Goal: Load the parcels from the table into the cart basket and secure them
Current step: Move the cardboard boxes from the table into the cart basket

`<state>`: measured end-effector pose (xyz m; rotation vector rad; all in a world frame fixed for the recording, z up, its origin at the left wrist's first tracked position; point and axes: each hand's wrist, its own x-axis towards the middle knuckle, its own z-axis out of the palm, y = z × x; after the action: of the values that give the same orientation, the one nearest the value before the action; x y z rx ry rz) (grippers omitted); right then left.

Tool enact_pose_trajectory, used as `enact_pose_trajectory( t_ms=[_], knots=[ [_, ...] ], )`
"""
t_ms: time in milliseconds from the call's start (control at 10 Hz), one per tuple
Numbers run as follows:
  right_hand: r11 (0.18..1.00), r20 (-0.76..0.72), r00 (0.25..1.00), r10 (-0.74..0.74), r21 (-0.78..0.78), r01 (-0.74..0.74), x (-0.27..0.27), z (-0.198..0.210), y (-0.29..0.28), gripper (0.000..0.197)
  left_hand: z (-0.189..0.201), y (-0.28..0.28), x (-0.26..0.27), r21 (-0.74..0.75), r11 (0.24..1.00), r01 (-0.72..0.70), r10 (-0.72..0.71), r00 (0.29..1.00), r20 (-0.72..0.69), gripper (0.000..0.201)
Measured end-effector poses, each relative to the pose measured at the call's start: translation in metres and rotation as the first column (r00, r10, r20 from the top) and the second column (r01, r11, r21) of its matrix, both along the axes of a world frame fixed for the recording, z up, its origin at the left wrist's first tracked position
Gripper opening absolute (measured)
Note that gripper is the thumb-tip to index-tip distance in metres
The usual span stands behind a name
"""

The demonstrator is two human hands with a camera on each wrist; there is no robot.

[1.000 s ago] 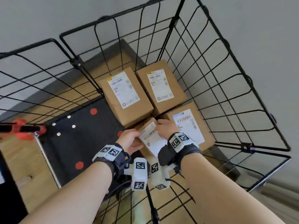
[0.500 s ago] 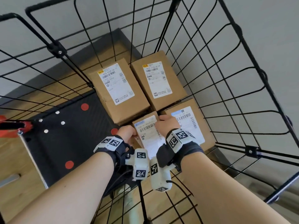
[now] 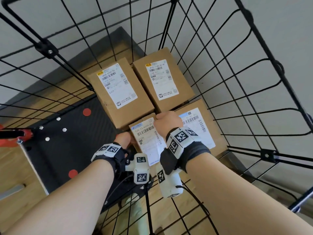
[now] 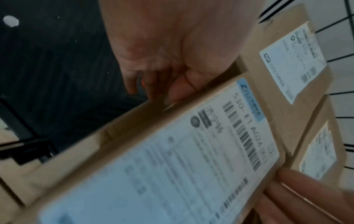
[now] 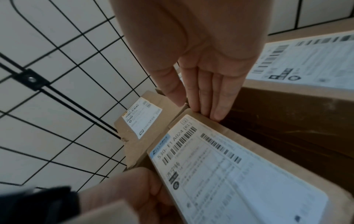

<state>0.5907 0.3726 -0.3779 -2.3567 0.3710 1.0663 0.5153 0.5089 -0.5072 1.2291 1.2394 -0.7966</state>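
A small brown parcel point(image 3: 149, 138) with a white label is held between both hands, low inside the black wire cart basket point(image 3: 264, 155). My left hand point(image 3: 124, 139) grips its left edge, thumb on the top rim and fingers curled down the side point(image 4: 153, 84). My right hand point(image 3: 167, 121) presses its straight fingers point(image 5: 205, 97) against the parcel's far right edge, in the gap beside a bigger parcel point(image 3: 199, 126). Two more labelled parcels point(image 3: 118, 87) point(image 3: 162, 80) lie side by side at the basket's far end.
The basket's wire walls rise on all sides around my arms. Left of the parcels is the black cart floor point(image 3: 67, 141) with red and white dots. A red and black handle point(image 3: 15, 134) sticks in at the left. Wooden flooring shows underneath.
Both hands have carried the small parcel lower into the basket, and it has gone from tilted to nearly level beside the other parcels. The view has moved closer.
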Motion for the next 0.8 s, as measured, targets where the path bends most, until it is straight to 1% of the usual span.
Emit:
enact_pose_trajectory(
  t_ms=[100,200,300,400,500,600,700,800],
  knots=[
    [0.996,-0.025,0.996,0.080,-0.040,-0.081,0.002,-0.002,0.003,0.021,0.037,-0.009,0.003,-0.055,0.998,0.042,-0.043,0.999,-0.010,0.011],
    [0.994,-0.056,0.994,0.099,-0.044,-0.101,0.003,0.001,0.001,0.020,0.040,-0.007,0.007,-0.041,0.999,0.028,-0.029,0.999,-0.025,0.008],
    [0.995,-0.087,0.994,0.065,-0.072,-0.072,0.002,-0.003,-0.003,0.024,0.027,0.003,0.014,0.001,1.000,-0.031,0.031,0.999,-0.013,0.021],
    [0.996,-0.101,0.995,-0.005,-0.085,-0.004,0.002,-0.008,-0.003,0.010,0.028,0.003,0.013,-0.021,0.996,-0.082,0.080,0.995,-0.052,0.017],
    [0.996,-0.105,0.993,0.062,-0.063,-0.069,0.006,-0.007,-0.008,0.021,0.038,-0.003,0.009,-0.062,0.990,-0.130,0.126,0.990,-0.060,0.021],
    [0.997,-0.103,0.993,0.055,-0.047,-0.060,0.008,0.000,-0.014,0.034,0.043,-0.005,0.003,-0.062,0.989,-0.132,0.128,0.990,-0.061,0.020],
    [0.999,-0.127,0.991,-0.044,-0.021,0.041,0.009,0.021,-0.012,0.035,0.056,-0.003,0.001,-0.032,0.993,-0.113,0.111,0.992,-0.056,0.018],
    [0.995,-0.116,0.991,0.064,-0.063,-0.072,0.006,0.041,-0.009,0.031,0.078,0.006,0.002,-0.024,0.991,-0.131,0.130,0.991,-0.039,0.018]
  ],
)
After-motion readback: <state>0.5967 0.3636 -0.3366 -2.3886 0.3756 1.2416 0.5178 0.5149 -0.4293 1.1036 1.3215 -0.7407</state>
